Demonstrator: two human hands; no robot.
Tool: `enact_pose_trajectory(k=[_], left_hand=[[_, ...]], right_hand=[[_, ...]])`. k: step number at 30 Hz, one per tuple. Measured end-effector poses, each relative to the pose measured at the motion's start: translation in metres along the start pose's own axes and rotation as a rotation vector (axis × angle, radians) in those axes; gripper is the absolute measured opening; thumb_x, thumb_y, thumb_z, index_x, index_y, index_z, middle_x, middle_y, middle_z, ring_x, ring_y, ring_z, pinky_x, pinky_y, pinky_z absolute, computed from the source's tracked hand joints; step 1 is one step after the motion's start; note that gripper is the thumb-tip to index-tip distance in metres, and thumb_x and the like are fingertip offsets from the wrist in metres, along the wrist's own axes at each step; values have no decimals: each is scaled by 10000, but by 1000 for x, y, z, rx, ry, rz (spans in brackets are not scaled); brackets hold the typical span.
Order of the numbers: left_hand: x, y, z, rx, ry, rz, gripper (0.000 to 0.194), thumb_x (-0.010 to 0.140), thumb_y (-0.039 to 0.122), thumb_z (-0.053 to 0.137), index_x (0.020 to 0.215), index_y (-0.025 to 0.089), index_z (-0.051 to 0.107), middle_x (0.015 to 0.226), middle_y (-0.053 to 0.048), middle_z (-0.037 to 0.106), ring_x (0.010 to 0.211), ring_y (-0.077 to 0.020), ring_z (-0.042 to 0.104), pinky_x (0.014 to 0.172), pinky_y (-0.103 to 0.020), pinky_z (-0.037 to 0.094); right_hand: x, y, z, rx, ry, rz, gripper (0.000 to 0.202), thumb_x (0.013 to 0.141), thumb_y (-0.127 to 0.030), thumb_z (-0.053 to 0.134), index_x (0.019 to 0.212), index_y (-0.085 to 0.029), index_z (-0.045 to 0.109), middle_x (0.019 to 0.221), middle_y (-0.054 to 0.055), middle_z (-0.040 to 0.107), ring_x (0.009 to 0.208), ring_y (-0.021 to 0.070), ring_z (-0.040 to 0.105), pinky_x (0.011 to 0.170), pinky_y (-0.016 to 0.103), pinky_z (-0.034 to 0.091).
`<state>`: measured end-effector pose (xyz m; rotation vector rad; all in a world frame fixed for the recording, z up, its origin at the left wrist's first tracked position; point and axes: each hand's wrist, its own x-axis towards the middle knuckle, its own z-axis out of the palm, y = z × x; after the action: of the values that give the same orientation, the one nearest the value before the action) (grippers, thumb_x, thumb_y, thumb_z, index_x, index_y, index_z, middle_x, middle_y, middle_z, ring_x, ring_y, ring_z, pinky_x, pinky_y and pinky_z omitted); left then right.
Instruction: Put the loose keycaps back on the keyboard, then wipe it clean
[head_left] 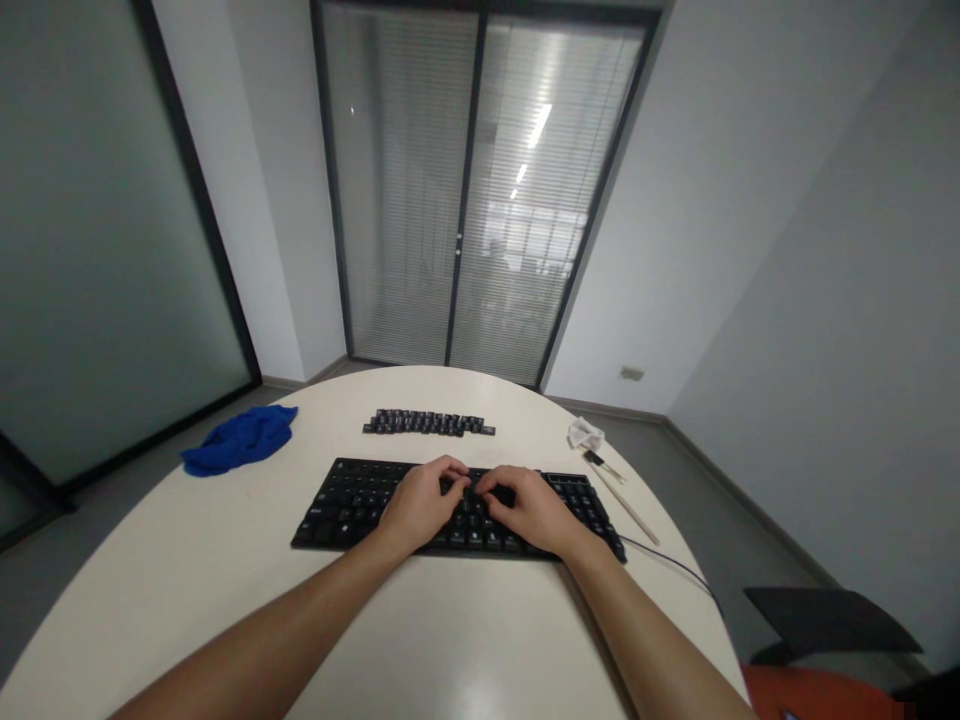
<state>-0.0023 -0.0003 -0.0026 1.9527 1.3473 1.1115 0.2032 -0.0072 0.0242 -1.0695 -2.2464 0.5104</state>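
A black keyboard (352,500) lies on the table in front of me. Both my hands are over its middle, with their fingertips close together at the upper key rows. My left hand (424,500) has its thumb and fingers curled in towards each other; anything between them is too small to make out. In a similar pinch, my right hand (529,505) bends its index finger and thumb down at the keys, and what the tips grip, if anything, is hidden. Behind the keyboard, several loose black keycaps (424,423) lie in rows.
A crumpled blue cloth (244,440) lies at the left of the round table (187,560). On the right are a white crumpled tissue or bag (585,434), a small black-headed brush (595,458) and a thin stick (630,512). A cable (675,562) runs off the right edge near a chair (832,620).
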Motion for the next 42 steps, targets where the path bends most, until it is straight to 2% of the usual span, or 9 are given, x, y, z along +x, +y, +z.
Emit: enact_pose_trajectory(k=[4,7,11,14,18,24,28,37,42], left_hand=[[-3,6,-2,93,-7,44,143,880,253,591,978,238,694,946,-30,753,907,-214,690,862,-329,521],[-10,18,-6,227,18,159,173,864,168,550,958,230,681,951,-38,733,941,-227,655,899,-364,501],[-17,29,-9,383,16,321,245,827,85,506,968,217,656,940,-44,718,937,-229,630,1027,-437,435],[-19,30,-8,427,-10,378,284,821,60,479,1006,204,640,953,-43,724,943,-220,634,1107,-459,371],[-19,30,-8,474,-55,409,287,811,50,471,1003,190,631,957,-48,723,940,-214,640,1124,-461,355],[-18,36,-12,541,-173,379,264,847,73,441,991,167,641,959,-77,700,934,-242,634,883,-400,509],[-17,38,-18,582,-253,385,274,866,91,434,1026,168,643,965,-77,696,930,-236,641,870,-378,513],[-11,38,-27,551,-335,419,292,886,111,419,1063,185,639,980,-58,700,929,-228,640,859,-361,506],[-12,28,-22,480,-303,408,292,868,103,429,1060,196,629,1009,-50,689,965,-222,627,877,-349,497]], right_hand=[[-1,-2,-3,0,18,26,237,854,-133,583,1025,-238,710,999,17,751,912,203,689,876,329,509],[-3,-1,-6,4,37,48,228,881,-163,576,1057,-234,702,1035,27,747,946,209,683,877,334,507],[-5,2,-11,-54,8,-10,234,873,-190,619,1071,-251,727,1039,34,745,976,219,668,909,350,490],[-5,3,-11,-88,-17,-56,232,868,-194,633,1068,-253,734,1019,39,747,955,213,665,896,345,487],[-3,1,-11,-139,-26,-90,164,881,-188,622,992,-229,736,961,42,742,928,206,657,873,332,485],[-2,-2,-13,-209,-104,-140,152,915,-202,589,963,-209,733,944,43,739,926,201,651,876,312,474],[-2,-5,-15,-272,-129,-140,147,914,-211,585,950,-201,727,928,48,734,924,203,650,865,301,467],[2,-19,-17,-377,-161,-133,128,881,-193,589,840,-189,710,870,50,714,884,203,632,813,289,447],[1,-19,-16,-360,-156,-123,127,880,-193,580,834,-190,698,851,51,700,888,202,623,807,291,449]])
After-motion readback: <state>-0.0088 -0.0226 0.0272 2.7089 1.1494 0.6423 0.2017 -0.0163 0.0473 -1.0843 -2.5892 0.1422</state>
